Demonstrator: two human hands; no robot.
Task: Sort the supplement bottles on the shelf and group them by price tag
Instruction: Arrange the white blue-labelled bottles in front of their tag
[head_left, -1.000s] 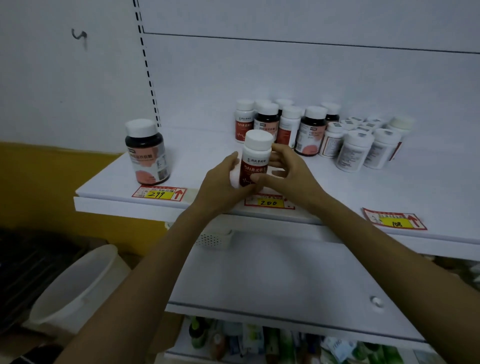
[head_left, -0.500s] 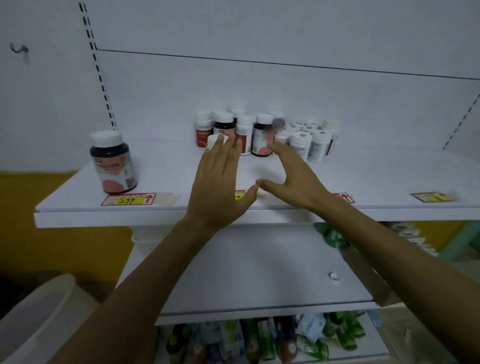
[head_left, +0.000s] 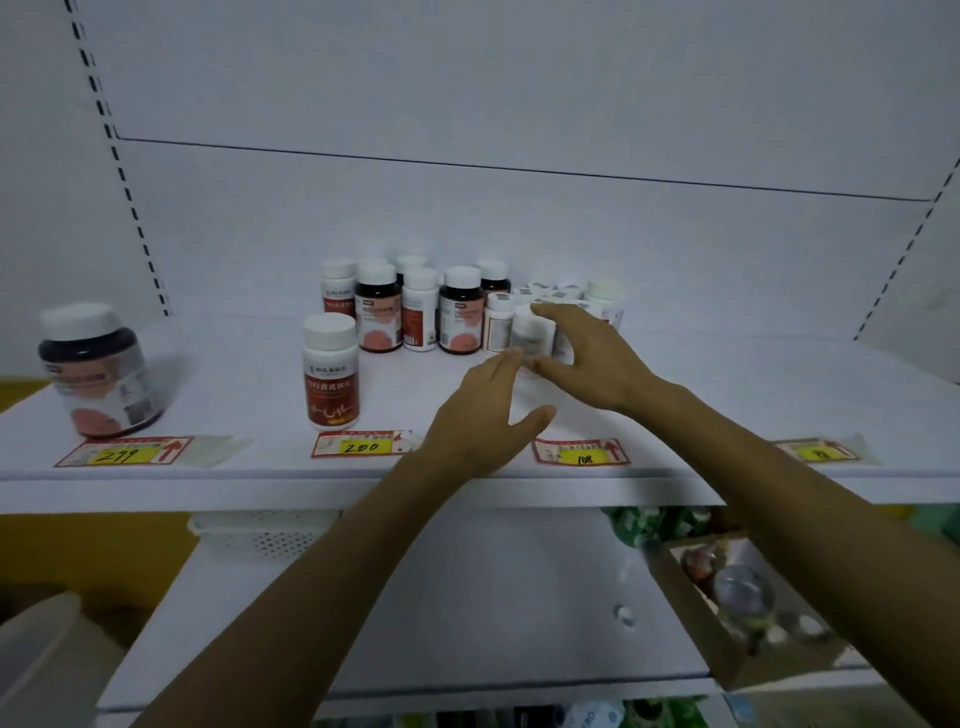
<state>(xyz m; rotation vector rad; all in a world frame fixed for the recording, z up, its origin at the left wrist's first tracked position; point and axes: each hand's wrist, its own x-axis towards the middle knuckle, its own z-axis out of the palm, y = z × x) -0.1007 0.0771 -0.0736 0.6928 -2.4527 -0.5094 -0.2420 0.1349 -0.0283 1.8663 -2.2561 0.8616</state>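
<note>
Lower level, R side: cardboard box (head_left: 685, 618) holds round items, too blurred to ID. White perforated basket (head_left: 260, 535) sits under the shelf (head_left: 234, 473), contents hidden. Shelf front edge: large dark bottle (head_left: 98, 369) behind 299 tag (head_left: 122, 452); white red-label bottle (head_left: 332, 371) behind 200 tag (head_left: 361, 444). L hand (head_left: 488, 410), fingers straight and holding nothing, hovers beside 108 tag (head_left: 582, 452). R hand (head_left: 587, 358) has thumb and index curled round small white bottle (head_left: 527, 332) at the front-right of the rear bottle cluster (head_left: 415, 306) — whether lifted, cannot tell.

Your left hand (head_left: 483, 415) and right hand (head_left: 592, 358) are bare, and your left forearm (head_left: 311, 571) and right forearm (head_left: 779, 499) show bare skin down to the view's lower edge.
</note>
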